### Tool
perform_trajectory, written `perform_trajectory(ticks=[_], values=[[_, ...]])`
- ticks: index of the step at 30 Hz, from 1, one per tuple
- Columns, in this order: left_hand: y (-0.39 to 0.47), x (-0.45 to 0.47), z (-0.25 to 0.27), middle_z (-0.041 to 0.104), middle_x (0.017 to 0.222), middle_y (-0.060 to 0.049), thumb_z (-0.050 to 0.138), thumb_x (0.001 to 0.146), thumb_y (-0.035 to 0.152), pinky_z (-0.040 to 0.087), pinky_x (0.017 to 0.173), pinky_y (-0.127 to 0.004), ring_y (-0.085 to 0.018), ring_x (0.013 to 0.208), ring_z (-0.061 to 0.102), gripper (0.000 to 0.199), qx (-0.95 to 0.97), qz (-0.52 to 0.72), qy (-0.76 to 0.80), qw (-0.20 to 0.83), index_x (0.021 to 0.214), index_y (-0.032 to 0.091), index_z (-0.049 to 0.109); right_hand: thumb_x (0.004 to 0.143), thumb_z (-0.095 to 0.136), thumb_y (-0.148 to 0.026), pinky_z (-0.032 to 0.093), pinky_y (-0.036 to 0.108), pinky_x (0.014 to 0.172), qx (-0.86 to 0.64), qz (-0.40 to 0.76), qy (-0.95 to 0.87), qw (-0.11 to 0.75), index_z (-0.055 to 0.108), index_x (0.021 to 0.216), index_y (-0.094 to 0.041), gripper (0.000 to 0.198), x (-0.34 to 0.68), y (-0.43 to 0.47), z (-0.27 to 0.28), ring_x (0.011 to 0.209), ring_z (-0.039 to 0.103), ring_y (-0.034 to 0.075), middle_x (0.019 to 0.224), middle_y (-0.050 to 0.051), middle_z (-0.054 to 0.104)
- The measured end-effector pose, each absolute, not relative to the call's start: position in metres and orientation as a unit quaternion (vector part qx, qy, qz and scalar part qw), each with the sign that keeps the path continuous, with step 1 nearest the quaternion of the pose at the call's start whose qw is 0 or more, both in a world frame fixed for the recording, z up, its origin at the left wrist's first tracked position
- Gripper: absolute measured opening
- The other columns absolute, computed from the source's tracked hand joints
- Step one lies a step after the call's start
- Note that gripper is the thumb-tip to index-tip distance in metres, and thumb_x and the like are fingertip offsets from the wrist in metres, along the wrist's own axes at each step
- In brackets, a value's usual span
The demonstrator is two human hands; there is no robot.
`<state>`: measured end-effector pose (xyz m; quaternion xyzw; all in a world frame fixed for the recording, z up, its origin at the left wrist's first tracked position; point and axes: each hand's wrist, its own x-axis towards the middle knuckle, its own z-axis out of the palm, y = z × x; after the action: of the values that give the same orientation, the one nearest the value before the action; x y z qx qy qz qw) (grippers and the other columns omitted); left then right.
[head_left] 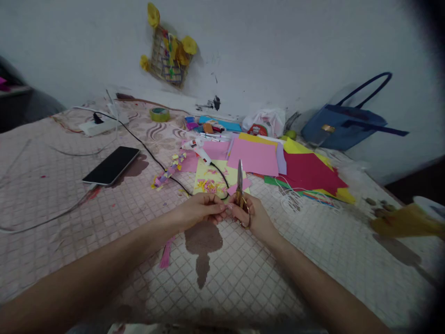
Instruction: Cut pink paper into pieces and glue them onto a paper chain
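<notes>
My right hand (pixel 255 217) is closed around a pair of scissors (pixel 239 178) with gold-coloured handles, its blades pointing up and away from me. The fingertips of my left hand (pixel 203 208) are pinched together, meeting those of my right hand; whatever is between them is too small to make out. Just beyond my hands, small pink and yellow paper bits (pixel 210 186) lie on a pale yellow sheet (pixel 200 172). To the left of that sheet is a strand of small paper flowers (pixel 170 171). A pink tassel (pixel 166 255) lies below my left wrist.
A white glue gun (pixel 198 147) rests behind the yellow sheet, its black cord crossing the table. Coloured papers (pixel 255 155) and white string (pixel 292 197) lie to the right. A phone (pixel 111 165) and power strip (pixel 100 125) are left; a blue bag (pixel 342 125) stands back right.
</notes>
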<state>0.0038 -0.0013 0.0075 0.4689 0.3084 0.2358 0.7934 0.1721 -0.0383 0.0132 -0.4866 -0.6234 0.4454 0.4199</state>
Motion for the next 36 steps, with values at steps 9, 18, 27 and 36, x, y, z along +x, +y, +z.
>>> perform_trajectory(ticks=[9, 18, 27, 36], values=[[-0.001, 0.005, 0.009, 0.06, 0.069, -0.001, 0.064, 0.073, 0.029, 0.04, 0.06, -0.023, -0.007, 0.059, 0.052, 0.019, 0.557, 0.27, 0.306, 0.723, 0.073, 0.012, 0.055, 0.075, 0.057, -0.033, 0.034, 0.022, 0.047, -0.489, 0.46, -0.611, 0.42, 0.048, 0.071, -0.017, 0.019, 0.17, -0.039, 0.017, 0.051, 0.043, 0.009, 0.061, -0.003, 0.048], [-0.002, 0.004, 0.016, 0.058, 0.07, -0.001, 0.063, 0.074, 0.03, 0.04, 0.061, -0.023, -0.008, 0.06, 0.051, 0.019, 0.562, 0.285, 0.295, 0.718, 0.073, 0.013, 0.053, 0.077, 0.055, -0.04, 0.035, 0.021, 0.045, -0.488, 0.492, -0.567, 0.445, 0.05, 0.076, -0.017, 0.024, 0.172, -0.04, 0.015, 0.048, 0.042, 0.008, 0.055, -0.005, 0.045], [0.0, 0.004, 0.007, 0.057, 0.067, 0.0, 0.06, 0.075, 0.028, 0.039, 0.058, -0.023, -0.008, 0.06, 0.052, 0.017, 0.616, 0.291, 0.294, 0.67, 0.074, 0.013, 0.054, 0.072, 0.059, -0.037, 0.034, 0.021, 0.045, -0.508, 0.468, -0.597, 0.407, 0.049, 0.07, -0.017, 0.023, 0.168, -0.04, 0.022, 0.048, 0.041, 0.008, 0.056, -0.004, 0.045], [0.003, -0.002, 0.015, 0.058, 0.07, -0.001, 0.062, 0.075, 0.028, 0.041, 0.064, -0.023, -0.008, 0.064, 0.053, 0.017, 0.55, 0.294, 0.298, 0.723, 0.075, 0.012, 0.056, 0.086, 0.04, -0.048, 0.032, 0.021, 0.045, -0.476, 0.504, -0.603, 0.394, 0.05, 0.072, -0.017, 0.035, 0.183, -0.049, 0.014, 0.047, 0.039, 0.008, 0.053, -0.004, 0.041]])
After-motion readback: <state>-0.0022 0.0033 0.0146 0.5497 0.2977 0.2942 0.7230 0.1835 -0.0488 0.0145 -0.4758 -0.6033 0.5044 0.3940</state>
